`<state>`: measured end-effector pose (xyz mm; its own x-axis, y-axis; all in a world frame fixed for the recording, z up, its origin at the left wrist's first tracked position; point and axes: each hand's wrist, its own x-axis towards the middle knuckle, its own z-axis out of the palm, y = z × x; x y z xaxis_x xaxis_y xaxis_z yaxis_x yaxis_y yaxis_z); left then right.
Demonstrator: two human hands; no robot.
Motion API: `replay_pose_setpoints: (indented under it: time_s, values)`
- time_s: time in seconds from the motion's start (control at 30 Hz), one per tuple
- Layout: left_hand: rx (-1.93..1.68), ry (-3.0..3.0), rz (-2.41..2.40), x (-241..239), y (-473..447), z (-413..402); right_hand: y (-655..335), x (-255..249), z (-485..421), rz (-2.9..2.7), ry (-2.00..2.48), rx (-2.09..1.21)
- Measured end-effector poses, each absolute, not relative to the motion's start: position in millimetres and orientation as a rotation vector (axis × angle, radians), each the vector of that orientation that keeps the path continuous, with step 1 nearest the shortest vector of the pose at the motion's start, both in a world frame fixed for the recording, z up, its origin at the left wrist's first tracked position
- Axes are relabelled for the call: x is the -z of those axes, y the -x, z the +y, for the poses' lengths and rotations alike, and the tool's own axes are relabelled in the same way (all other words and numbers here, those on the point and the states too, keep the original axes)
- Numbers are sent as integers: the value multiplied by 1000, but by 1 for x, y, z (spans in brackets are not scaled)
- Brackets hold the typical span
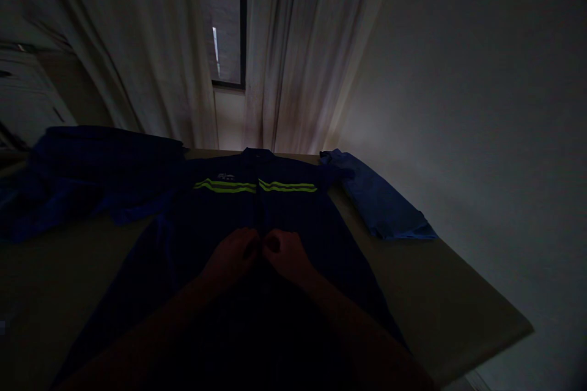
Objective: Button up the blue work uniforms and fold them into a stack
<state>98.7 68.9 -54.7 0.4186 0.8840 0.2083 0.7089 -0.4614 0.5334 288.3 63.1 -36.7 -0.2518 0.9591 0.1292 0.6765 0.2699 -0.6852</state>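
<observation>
Centrally, both hands (261,253) pinching jacket (257,208) front

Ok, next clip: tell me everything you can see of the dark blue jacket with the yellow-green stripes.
The jacket lies flat, front up, on a beige table, collar toward the curtains. It looks like dark blue woven workwear with two yellow-green bands across the chest, broken at the centre closure, and a small pale logo above the band on the picture's left. One sleeve extends toward the table's right edge. The left hand and right hand meet on the front closure at mid-body. The dim light hides finer detail.
</observation>
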Motion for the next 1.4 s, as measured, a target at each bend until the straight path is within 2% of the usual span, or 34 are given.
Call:
replay_pose_setpoints:
  time_s: [0.23,0.5,0.77,0.97,1.4]
  values:
    - [-649,-2387,1430,55,-98,65,-285,26,61,-2211,1648,-573]
    - [-704,-2383,1379,51,-100,65,-275,20,55,-2346,1890,-277]
    - [-703,-2184,1241,51,-94,78,-286,28,63,-2233,1759,-554]
    - [-697,-2203,1286,45,-94,76,-288,32,62,-2218,1656,-572]
    - [-497,-2629,1377,51,-92,68,-287,33,61,-2243,1502,-502]
